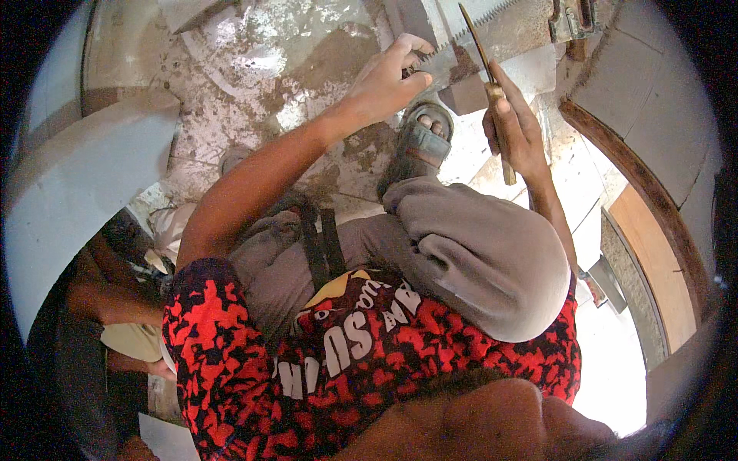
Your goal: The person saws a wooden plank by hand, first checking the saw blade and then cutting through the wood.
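A person crouches on a stained, pale floor, with both bare hands reaching forward over it. The left grip is closed, its thumb and bent fingers pinching the near end of a toothed saw blade. The blade slants from that hand up to the right and lies toward the top of the view, its row of teeth along the upper edge, on the side away from the person. The right grip is wrapped around the handle of a slim file, which points up and slightly left. The file's dark, narrow shaft passes in front of the blade; whether the two touch cannot be told. The lower end of the light brown handle sticks out below the palm.

Under the hands, a foot in a dark sandal rests on the floor, toes showing. The knee in grey trousers is raised close to a red and black patterned shirt. A metal fitting sits at the upper right, near the blade's far end. A curved brown edge runs down the right side, beside an orange-tan board. A large pale panel stands at the left, and below it shows another person's arm
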Demonstrator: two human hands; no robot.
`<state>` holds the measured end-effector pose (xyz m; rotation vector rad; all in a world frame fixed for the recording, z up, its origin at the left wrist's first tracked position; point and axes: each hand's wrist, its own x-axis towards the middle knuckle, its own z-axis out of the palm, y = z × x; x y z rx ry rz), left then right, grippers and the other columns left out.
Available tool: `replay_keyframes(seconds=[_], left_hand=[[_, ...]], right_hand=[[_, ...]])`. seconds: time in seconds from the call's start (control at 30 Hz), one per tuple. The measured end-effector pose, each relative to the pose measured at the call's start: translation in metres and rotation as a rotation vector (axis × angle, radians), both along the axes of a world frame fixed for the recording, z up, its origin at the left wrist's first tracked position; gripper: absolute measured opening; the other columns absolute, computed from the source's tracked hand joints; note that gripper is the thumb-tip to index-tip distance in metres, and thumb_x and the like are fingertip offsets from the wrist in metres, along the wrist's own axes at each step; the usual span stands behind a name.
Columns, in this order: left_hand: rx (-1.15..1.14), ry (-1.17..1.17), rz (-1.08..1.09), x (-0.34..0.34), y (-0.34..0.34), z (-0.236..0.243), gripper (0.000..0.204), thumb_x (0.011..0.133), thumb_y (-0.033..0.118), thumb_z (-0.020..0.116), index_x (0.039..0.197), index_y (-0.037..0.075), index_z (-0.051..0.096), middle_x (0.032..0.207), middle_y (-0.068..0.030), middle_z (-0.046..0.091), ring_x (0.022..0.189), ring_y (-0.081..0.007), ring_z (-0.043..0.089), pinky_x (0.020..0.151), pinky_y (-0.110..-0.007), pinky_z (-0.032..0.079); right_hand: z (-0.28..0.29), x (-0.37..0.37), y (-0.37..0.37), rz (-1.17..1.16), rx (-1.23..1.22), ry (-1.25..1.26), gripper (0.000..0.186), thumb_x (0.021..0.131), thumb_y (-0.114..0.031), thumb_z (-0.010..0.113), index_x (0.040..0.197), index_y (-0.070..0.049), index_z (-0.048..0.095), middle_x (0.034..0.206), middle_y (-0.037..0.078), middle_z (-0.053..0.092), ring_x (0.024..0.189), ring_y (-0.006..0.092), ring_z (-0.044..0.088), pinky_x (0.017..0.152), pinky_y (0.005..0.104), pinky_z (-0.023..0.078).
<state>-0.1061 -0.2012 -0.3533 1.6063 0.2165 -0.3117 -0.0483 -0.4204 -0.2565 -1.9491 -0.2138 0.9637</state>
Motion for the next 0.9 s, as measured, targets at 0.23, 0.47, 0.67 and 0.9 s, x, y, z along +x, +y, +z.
replay_keyframes(seconds=[0.23, 0.47, 0.67, 0.9], left_hand=[[-0.059, -0.008, 0.144, 0.013, -0.013, 0.002, 0.029, 0.092, 0.025, 0.062, 0.11, 0.003, 0.062, 0.105, -0.008, 0.066, 0.101, -0.0174, 0.062, 0.089, -0.031, 0.048], [0.072, 0.017, 0.17, 0.013, -0.011, 0.007, 0.029, 0.09, 0.03, 0.064, 0.103, 0.004, 0.065, 0.089, -0.0041, 0.067, 0.084, -0.0115, 0.06, 0.077, -0.028, 0.049], [0.067, -0.008, 0.182, 0.01, -0.011, 0.008, 0.031, 0.088, 0.031, 0.067, 0.101, 0.004, 0.065, 0.082, -0.0034, 0.066, 0.075, -0.0112, 0.059, 0.071, -0.028, 0.049], [0.126, 0.02, 0.063, 0.011, -0.008, 0.009, 0.037, 0.081, 0.031, 0.071, 0.102, 0.002, 0.062, 0.08, -0.0102, 0.066, 0.074, -0.0177, 0.063, 0.068, -0.032, 0.049]], right_hand=[[0.0, -0.002, -0.028, 0.148, -0.076, -0.046, 0.056, 0.103, -0.041, 0.038, 0.148, -0.007, 0.034, 0.058, 0.0, 0.046, 0.05, 0.0083, 0.043, 0.049, 0.0256, 0.037], [0.002, -0.003, -0.022, 0.263, -0.144, -0.099, 0.054, 0.102, -0.04, 0.041, 0.146, -0.01, 0.039, 0.07, 0.005, 0.053, 0.061, 0.0123, 0.049, 0.058, 0.0289, 0.043], [0.004, -0.008, -0.014, 0.294, -0.224, -0.105, 0.053, 0.102, -0.043, 0.038, 0.146, -0.014, 0.04, 0.078, 0.009, 0.057, 0.063, 0.0171, 0.05, 0.063, 0.0332, 0.044], [0.028, -0.011, -0.003, 0.346, -0.442, -0.104, 0.045, 0.101, -0.029, 0.043, 0.145, -0.023, 0.038, 0.094, 0.028, 0.065, 0.087, 0.0462, 0.063, 0.079, 0.0499, 0.05]])
